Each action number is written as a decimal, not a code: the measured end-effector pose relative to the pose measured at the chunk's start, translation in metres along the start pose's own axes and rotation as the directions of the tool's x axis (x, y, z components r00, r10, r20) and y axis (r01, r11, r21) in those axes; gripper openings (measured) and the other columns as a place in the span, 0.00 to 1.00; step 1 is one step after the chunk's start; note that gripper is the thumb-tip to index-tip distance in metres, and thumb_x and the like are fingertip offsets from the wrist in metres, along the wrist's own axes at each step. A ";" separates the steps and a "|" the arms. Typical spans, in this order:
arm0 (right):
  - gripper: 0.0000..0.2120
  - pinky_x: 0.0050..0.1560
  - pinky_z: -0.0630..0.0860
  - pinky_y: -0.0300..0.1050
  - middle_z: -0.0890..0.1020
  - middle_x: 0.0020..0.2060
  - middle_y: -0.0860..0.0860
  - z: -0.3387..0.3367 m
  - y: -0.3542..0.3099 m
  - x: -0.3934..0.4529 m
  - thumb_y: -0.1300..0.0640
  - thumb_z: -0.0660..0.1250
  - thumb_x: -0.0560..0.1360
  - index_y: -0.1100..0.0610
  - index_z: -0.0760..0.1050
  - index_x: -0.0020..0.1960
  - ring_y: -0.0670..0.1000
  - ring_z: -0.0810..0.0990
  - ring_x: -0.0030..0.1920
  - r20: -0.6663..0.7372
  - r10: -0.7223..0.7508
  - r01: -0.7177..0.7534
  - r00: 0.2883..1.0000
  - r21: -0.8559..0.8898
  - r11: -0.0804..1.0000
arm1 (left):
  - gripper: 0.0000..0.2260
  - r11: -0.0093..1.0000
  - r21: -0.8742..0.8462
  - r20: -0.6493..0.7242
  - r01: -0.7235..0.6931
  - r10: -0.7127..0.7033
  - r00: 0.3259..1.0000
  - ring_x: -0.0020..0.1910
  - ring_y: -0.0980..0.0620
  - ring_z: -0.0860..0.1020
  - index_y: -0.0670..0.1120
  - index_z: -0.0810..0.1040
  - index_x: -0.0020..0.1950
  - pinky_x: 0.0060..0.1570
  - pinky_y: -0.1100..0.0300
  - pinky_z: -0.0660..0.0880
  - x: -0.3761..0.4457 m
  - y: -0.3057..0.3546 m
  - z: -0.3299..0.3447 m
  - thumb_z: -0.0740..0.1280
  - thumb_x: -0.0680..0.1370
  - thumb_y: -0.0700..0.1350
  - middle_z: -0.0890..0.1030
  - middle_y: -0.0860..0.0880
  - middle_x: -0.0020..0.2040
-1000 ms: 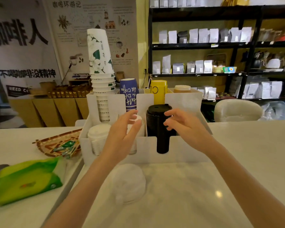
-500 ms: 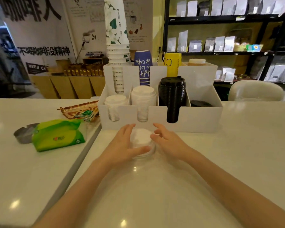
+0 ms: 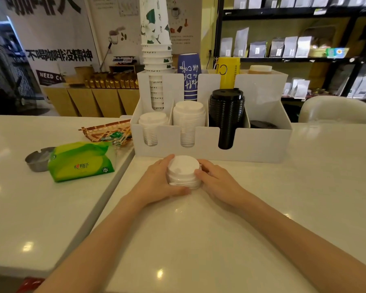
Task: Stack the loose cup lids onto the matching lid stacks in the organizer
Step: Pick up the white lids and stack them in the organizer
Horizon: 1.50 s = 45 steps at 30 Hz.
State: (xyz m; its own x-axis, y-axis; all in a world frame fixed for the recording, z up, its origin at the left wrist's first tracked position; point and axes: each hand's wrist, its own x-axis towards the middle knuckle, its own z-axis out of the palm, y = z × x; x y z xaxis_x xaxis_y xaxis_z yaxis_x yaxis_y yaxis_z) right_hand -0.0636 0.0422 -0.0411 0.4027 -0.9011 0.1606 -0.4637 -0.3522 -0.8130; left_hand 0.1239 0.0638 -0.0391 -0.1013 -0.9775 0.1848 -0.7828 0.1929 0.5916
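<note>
A short pile of loose white lids (image 3: 183,172) stands on the white counter just in front of the white organizer (image 3: 260,144). My left hand (image 3: 156,182) cups its left side and my right hand (image 3: 216,180) cups its right side. In the organizer's front row stand a small white lid stack (image 3: 152,123), a taller white lid stack (image 3: 189,115) and a black lid stack (image 3: 226,111). A low black lid (image 3: 262,124) lies in the rightmost compartment.
Paper cup stacks rise from the organizer's back row: white-green (image 3: 155,45), blue (image 3: 188,75), yellow (image 3: 227,72). To the left lie a green tissue pack (image 3: 82,161), a grey ashtray (image 3: 37,159) and a woven tray (image 3: 108,132). A pale chair back (image 3: 334,109) sits behind right.
Both hands came down from the organizer to the counter and closed around the loose white lids, which now form a taller pile between my palms. The camera view shifted back and left.
</note>
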 end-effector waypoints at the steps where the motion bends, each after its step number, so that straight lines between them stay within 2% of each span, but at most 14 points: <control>1: 0.12 0.48 0.71 0.41 0.80 0.48 0.44 0.000 -0.001 0.000 0.46 0.55 0.75 0.40 0.70 0.57 0.45 0.76 0.49 0.002 0.003 -0.003 1.000 0.015 1.000 | 0.48 1.000 -0.009 -0.011 0.001 -0.001 1.000 0.65 0.50 0.67 0.52 0.57 0.70 0.61 0.57 0.64 0.000 0.000 0.000 0.72 0.56 0.66 0.67 0.50 0.70; 4: 0.07 0.45 0.69 0.35 0.78 0.48 0.41 -0.001 -0.006 0.000 0.46 0.56 0.74 0.36 0.70 0.50 0.42 0.75 0.49 0.010 0.029 -0.030 1.000 0.084 0.996 | 0.46 1.000 -0.021 -0.049 0.014 -0.015 0.999 0.60 0.54 0.69 0.53 0.59 0.69 0.55 0.62 0.64 0.001 0.001 -0.002 0.72 0.56 0.65 0.70 0.51 0.68; 7: 0.11 0.43 0.68 0.33 0.78 0.50 0.43 -0.004 -0.011 0.004 0.47 0.57 0.75 0.43 0.71 0.55 0.41 0.75 0.49 0.013 0.041 -0.042 0.999 0.101 0.994 | 0.44 0.998 -0.062 -0.107 0.013 -0.019 0.994 0.53 0.58 0.68 0.53 0.62 0.68 0.51 0.63 0.65 0.001 0.003 -0.006 0.72 0.56 0.64 0.72 0.51 0.66; 12: 0.14 0.42 0.68 0.37 0.78 0.51 0.46 -0.016 -0.030 0.016 0.47 0.58 0.74 0.47 0.71 0.59 0.42 0.75 0.49 -0.022 -0.010 0.012 1.000 0.084 0.996 | 0.43 0.992 -0.118 -0.187 -0.052 0.029 0.982 0.53 0.58 0.69 0.54 0.63 0.68 0.48 0.68 0.67 0.005 0.012 -0.027 0.74 0.56 0.62 0.73 0.52 0.64; 16: 0.15 0.45 0.69 0.36 0.78 0.53 0.47 -0.027 -0.056 0.035 0.48 0.59 0.74 0.49 0.71 0.60 0.44 0.75 0.52 -0.068 -0.074 0.080 0.995 0.077 0.994 | 0.43 0.994 -0.088 -0.265 -0.068 0.042 0.963 0.54 0.55 0.71 0.54 0.63 0.68 0.53 0.59 0.71 0.015 0.021 -0.051 0.72 0.57 0.64 0.73 0.50 0.64; 19: 0.16 0.40 0.72 0.31 0.79 0.53 0.50 -0.031 -0.077 0.056 0.51 0.59 0.75 0.52 0.71 0.61 0.46 0.75 0.51 -0.092 -0.122 0.132 0.988 0.116 0.984 | 0.41 0.992 -0.059 -0.327 -0.110 0.084 0.941 0.55 0.53 0.71 0.52 0.63 0.68 0.53 0.57 0.71 0.027 0.023 -0.072 0.72 0.59 0.62 0.73 0.49 0.64; 22: 0.15 0.44 0.70 0.37 0.78 0.53 0.50 -0.030 -0.092 0.083 0.50 0.57 0.75 0.53 0.71 0.60 0.49 0.74 0.52 -0.166 -0.148 0.164 0.975 0.088 0.983 | 0.38 0.989 -0.032 -0.371 -0.143 0.121 0.921 0.57 0.54 0.69 0.51 0.64 0.67 0.58 0.52 0.72 0.043 0.021 -0.092 0.73 0.61 0.59 0.71 0.49 0.65; 25: 0.15 0.38 0.70 0.35 0.78 0.51 0.50 -0.027 -0.103 0.112 0.49 0.56 0.76 0.54 0.72 0.58 0.47 0.74 0.49 -0.215 -0.158 0.180 0.964 0.086 0.980 | 0.36 0.985 -0.015 -0.413 -0.171 0.149 0.898 0.57 0.54 0.68 0.49 0.65 0.66 0.59 0.49 0.71 0.060 0.015 -0.108 0.74 0.62 0.57 0.71 0.48 0.64; 27: 0.15 0.42 0.70 0.39 0.78 0.51 0.51 -0.025 -0.109 0.132 0.49 0.55 0.76 0.55 0.72 0.57 0.48 0.75 0.49 -0.246 -0.188 0.191 0.951 -0.012 0.981 | 0.35 0.984 0.001 -0.436 -0.177 0.160 0.886 0.56 0.54 0.69 0.48 0.66 0.65 0.58 0.50 0.72 0.074 0.010 -0.115 0.74 0.62 0.57 0.72 0.48 0.63; 29: 0.15 0.46 0.70 0.46 0.79 0.50 0.52 -0.027 -0.114 0.149 0.48 0.55 0.76 0.54 0.71 0.57 0.50 0.74 0.48 -0.248 -0.217 0.172 0.944 -0.191 0.967 | 0.34 0.984 0.007 -0.453 -0.179 0.163 0.876 0.57 0.53 0.70 0.48 0.67 0.64 0.58 0.50 0.73 0.087 0.005 -0.120 0.74 0.62 0.56 0.73 0.47 0.62; 33: 0.16 0.43 0.71 0.51 0.79 0.48 0.56 -0.033 -0.122 0.178 0.49 0.52 0.76 0.58 0.69 0.55 0.56 0.75 0.45 -0.153 -0.246 0.124 0.957 -0.550 0.826 | 0.33 0.983 0.014 -0.450 -0.181 0.168 0.877 0.57 0.53 0.69 0.48 0.68 0.63 0.58 0.52 0.72 0.111 -0.008 -0.121 0.74 0.62 0.56 0.73 0.47 0.63; 37: 0.17 0.50 0.74 0.57 0.78 0.50 0.59 -0.036 -0.124 0.195 0.50 0.53 0.75 0.59 0.70 0.55 0.58 0.75 0.48 -0.050 -0.210 0.136 0.976 -0.613 0.779 | 0.33 0.989 0.063 -0.459 -0.134 0.148 0.876 0.57 0.54 0.69 0.49 0.69 0.63 0.55 0.59 0.64 0.124 -0.024 -0.118 0.72 0.62 0.61 0.74 0.48 0.63; 42: 0.17 0.51 0.70 0.53 0.76 0.51 0.60 -0.029 -0.118 0.206 0.50 0.52 0.76 0.61 0.70 0.55 0.59 0.73 0.51 0.014 -0.213 0.168 0.977 -0.667 0.726 | 0.34 0.989 0.137 -0.465 -0.053 0.112 0.878 0.67 0.49 0.65 0.52 0.69 0.64 0.65 0.50 0.61 0.132 -0.038 -0.113 0.68 0.62 0.66 0.70 0.47 0.69; 45: 0.17 0.52 0.71 0.54 0.76 0.51 0.61 -0.028 -0.116 0.210 0.51 0.52 0.76 0.61 0.70 0.54 0.59 0.73 0.51 0.045 -0.195 0.174 0.980 -0.675 0.717 | 0.35 0.988 0.149 -0.463 -0.030 0.097 0.881 0.68 0.47 0.65 0.53 0.69 0.64 0.65 0.48 0.60 0.133 -0.042 -0.109 0.66 0.62 0.68 0.68 0.47 0.70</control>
State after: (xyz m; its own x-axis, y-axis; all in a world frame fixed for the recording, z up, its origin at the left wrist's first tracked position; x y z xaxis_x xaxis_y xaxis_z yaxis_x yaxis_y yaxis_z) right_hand 0.0531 -0.1130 0.1027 0.5208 -0.8026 0.2908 -0.7952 -0.5800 -0.1769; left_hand 0.2101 -0.0650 0.0464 0.1197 -0.8032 0.5835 -0.8622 0.2073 0.4622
